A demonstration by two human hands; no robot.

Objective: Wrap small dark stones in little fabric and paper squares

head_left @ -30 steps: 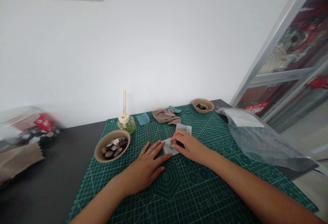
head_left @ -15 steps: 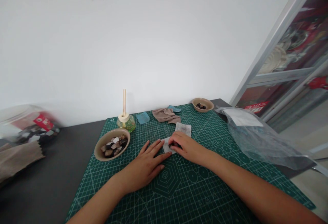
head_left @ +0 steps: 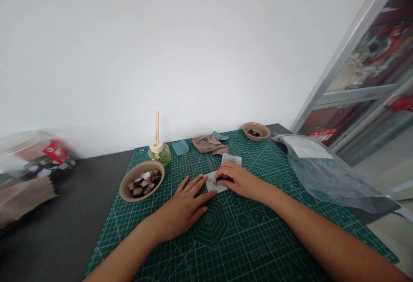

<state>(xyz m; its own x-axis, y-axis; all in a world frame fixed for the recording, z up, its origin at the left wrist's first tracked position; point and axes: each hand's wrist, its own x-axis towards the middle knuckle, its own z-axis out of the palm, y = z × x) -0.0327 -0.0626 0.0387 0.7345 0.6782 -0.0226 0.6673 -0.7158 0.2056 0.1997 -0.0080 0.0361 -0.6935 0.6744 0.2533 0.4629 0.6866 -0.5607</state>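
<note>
My left hand [head_left: 182, 211] lies flat with fingers spread on the green cutting mat [head_left: 258, 234], its fingertips on the left edge of a small pale grey sheet [head_left: 211, 183]. Pinched in the fingers of my right hand [head_left: 237, 181] is a dark stone [head_left: 226, 179], held low against the sheet's surface. Dark smudges show on the sheet beside the stone. A second grey sheet [head_left: 231, 159] lies just behind, partly hidden by my right hand.
Left: bowl of stones [head_left: 124, 187], glass bottle with sticks [head_left: 164, 155], brown paper [head_left: 26, 198], bag of stones [head_left: 48, 165]. Behind: blue piece [head_left: 180, 147], brown cloth [head_left: 209, 144], small bowl [head_left: 266, 132]. Right: clear plastic bag [head_left: 322, 178].
My right hand has shifted slightly to the right with the stone, uncovering more of the smudged sheet. My left hand stays in place.
</note>
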